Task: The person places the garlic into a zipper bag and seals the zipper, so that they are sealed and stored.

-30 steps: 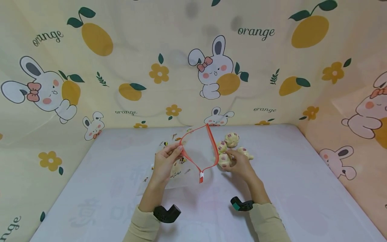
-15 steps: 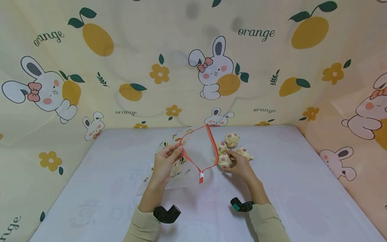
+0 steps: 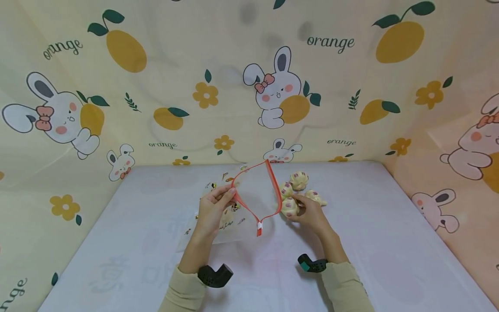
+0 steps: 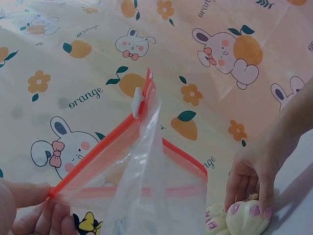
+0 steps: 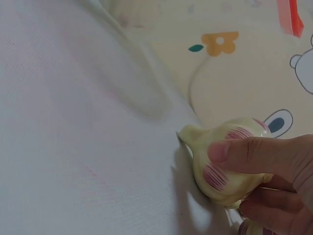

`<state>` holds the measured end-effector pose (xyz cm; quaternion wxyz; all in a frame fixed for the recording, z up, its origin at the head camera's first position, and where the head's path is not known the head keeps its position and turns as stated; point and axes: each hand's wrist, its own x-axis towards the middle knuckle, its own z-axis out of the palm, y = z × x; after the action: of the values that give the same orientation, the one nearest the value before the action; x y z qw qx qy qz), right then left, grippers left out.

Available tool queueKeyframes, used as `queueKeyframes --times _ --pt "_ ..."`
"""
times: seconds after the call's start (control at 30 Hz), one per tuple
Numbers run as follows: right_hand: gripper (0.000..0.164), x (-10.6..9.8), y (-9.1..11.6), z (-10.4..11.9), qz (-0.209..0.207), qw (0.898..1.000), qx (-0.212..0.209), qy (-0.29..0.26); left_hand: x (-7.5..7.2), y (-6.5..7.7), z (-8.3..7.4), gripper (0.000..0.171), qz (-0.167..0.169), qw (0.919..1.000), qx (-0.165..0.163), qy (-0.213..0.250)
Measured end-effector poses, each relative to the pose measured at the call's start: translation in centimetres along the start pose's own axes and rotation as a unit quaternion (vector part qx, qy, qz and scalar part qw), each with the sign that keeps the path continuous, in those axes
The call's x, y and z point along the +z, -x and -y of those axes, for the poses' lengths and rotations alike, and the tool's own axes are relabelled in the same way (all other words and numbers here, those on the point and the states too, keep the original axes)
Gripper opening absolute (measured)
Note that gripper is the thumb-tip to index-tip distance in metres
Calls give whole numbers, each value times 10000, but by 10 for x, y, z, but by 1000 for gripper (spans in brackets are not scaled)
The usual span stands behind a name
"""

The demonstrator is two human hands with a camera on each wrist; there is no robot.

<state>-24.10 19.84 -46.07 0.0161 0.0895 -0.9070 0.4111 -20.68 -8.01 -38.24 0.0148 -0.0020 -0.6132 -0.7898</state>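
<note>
A clear zip bag (image 3: 220,221) with a red zip edge and a white slider hangs with its mouth spread wide. My left hand (image 3: 213,210) pinches the red edge on its left side; in the left wrist view, thumb and fingers (image 4: 29,193) grip that rim. Right of the bag, my right hand (image 3: 312,212) holds a garlic bulb (image 3: 289,207), cream with purple streaks. In the right wrist view the thumb presses across this bulb (image 5: 230,166), which is at the tabletop. Another garlic bulb (image 3: 286,189) sits just behind it.
Two more garlic bulbs lie near the right hand, one farther back (image 3: 299,180) and one to the right (image 3: 316,197). A white cloth covers the table (image 3: 390,251). A printed fabric wall (image 3: 234,39) rises behind and at both sides.
</note>
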Motion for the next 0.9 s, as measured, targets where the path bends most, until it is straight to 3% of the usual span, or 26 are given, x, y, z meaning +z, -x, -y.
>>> queueKeyframes --times 0.4,0.9 --pt "69 -4 -1 3 113 9994 315 35 1 0 0 32 22 10000 -21 -2" --pt "64 -13 2 12 -62 9996 253 -100 0 0 1 33 15 10000 -69 -59"
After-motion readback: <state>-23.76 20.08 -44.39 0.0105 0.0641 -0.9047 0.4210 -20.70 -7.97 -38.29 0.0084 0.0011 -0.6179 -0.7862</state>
